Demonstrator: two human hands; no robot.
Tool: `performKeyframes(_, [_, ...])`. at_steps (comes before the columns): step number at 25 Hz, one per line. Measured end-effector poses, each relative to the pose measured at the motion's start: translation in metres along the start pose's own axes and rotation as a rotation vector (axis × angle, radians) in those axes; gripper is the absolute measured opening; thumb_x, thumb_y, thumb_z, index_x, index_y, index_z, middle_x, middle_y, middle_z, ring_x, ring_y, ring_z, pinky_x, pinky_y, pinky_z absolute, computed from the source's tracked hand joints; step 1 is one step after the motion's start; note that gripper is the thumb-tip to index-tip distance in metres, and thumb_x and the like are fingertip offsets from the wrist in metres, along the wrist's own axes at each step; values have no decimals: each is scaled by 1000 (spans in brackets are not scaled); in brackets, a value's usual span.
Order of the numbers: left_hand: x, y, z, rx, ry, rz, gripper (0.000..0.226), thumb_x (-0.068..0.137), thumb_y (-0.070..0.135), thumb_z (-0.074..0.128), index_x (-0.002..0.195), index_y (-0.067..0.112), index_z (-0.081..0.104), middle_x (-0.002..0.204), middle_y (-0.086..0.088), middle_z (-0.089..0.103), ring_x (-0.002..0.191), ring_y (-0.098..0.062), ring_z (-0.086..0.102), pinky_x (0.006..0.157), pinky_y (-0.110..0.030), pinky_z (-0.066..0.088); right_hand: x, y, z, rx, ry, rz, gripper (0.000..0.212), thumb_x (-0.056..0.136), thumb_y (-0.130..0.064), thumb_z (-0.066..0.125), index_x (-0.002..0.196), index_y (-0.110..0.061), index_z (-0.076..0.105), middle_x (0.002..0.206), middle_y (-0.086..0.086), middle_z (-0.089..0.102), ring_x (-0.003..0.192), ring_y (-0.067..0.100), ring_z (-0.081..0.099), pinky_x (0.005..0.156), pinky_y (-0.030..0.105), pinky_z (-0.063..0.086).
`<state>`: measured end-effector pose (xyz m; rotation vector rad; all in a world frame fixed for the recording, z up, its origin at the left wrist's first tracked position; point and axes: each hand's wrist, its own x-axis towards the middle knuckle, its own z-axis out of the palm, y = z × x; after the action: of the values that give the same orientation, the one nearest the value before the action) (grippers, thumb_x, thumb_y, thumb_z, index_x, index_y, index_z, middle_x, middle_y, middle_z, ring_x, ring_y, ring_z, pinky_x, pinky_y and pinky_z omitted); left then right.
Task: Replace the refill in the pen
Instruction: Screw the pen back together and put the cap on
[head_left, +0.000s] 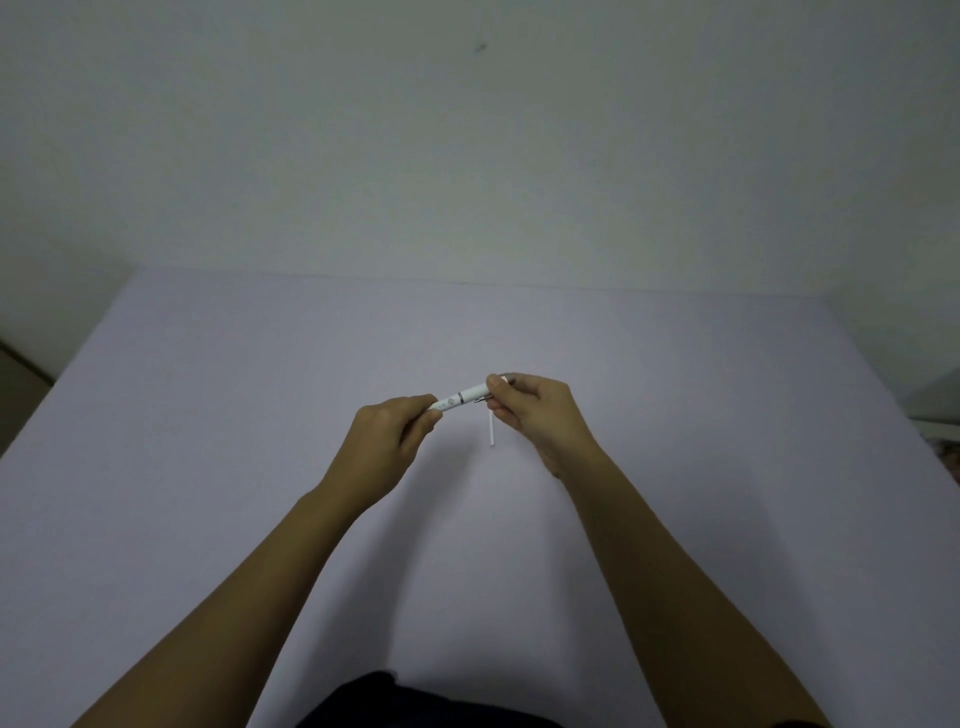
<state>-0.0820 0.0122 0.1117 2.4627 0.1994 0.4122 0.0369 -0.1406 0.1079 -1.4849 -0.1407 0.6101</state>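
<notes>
A white pen with a dark ring around its middle is held level above the table, between both hands. My left hand pinches its left end with thumb and fingers. My right hand grips its right end, where a metal clip shows. A thin white refill points downward just left of my right hand; its upper end is hidden behind the fingers, so I cannot tell whether it is held or lies on the table.
The pale lilac table spans the view, its far edge against a plain wall. Dark clothing shows at the bottom centre. A dim object sits past the table's right edge.
</notes>
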Motion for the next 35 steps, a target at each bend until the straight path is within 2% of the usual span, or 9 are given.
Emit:
performKeyframes(3, [4,-3,3,133,-99,25,22,92,29,50,83,14,65,64,-7,56,60,-22,49,55,-31,36,7,2,-1,-101,26,-12,13,82,-27,68,84,-15,72,69,-4,68,68,6,66,69,16,54])
performKeyframes(6, [14,-3,15,129,-132,-56,21,89,27,56,84,13,71,64,-4,49,61,-19,46,53,-27,30,18,5,1,-182,5,-61,15,86,-32,61,82,-21,70,74,-5,70,76,9,68,77,23,56])
performKeyframes(10, [31,-14,43,37,-123,-305,39,88,22,57,53,5,50,51,-9,39,50,-21,33,49,-28,24,43,20,-2,-601,77,-94,36,98,-28,36,115,-8,60,110,11,69,106,24,62,96,35,45])
performKeyframes(12, [40,-22,60,-5,-146,-410,41,88,19,56,51,7,44,51,-13,41,51,-23,34,52,-29,27,55,38,-9,-787,99,-92,42,100,-26,29,132,-5,46,134,15,55,126,27,48,105,32,35])
performKeyframes(15, [52,-35,88,-23,-182,-503,39,89,18,54,53,4,49,53,-15,48,51,-25,44,53,-32,35,68,76,-21,-882,48,-27,46,101,-24,26,142,-4,28,153,13,30,142,23,24,116,31,17])
performKeyframes(19, [63,-48,120,-18,-175,-592,35,91,18,52,69,-8,63,61,-23,57,55,-27,49,54,-35,40,77,122,-32,-1149,-11,-15,50,100,-22,24,145,-2,16,158,14,11,146,26,6,118,37,8])
performKeyframes(25, [61,-62,155,28,-112,-567,29,94,17,47,90,-8,61,86,-25,60,72,-33,56,64,-37,43,81,158,-45,-1331,-3,-76,51,99,-22,25,147,-8,13,158,10,9,147,24,5,118,39,8])
performKeyframes(30, [56,-61,166,-131,5,-669,25,94,20,47,95,-3,58,82,-10,52,66,-12,43,62,-23,37,81,168,-46,-1370,47,-134,54,97,-25,27,146,-8,12,158,9,12,146,23,9,117,36,4])
performKeyframes(35, [55,-55,163,-41,-46,-604,29,95,22,47,90,-6,53,84,-20,54,76,-32,52,64,-34,44,81,161,-45,-1354,17,-108,54,98,-24,26,146,-8,9,158,10,9,147,22,6,117,36,3])
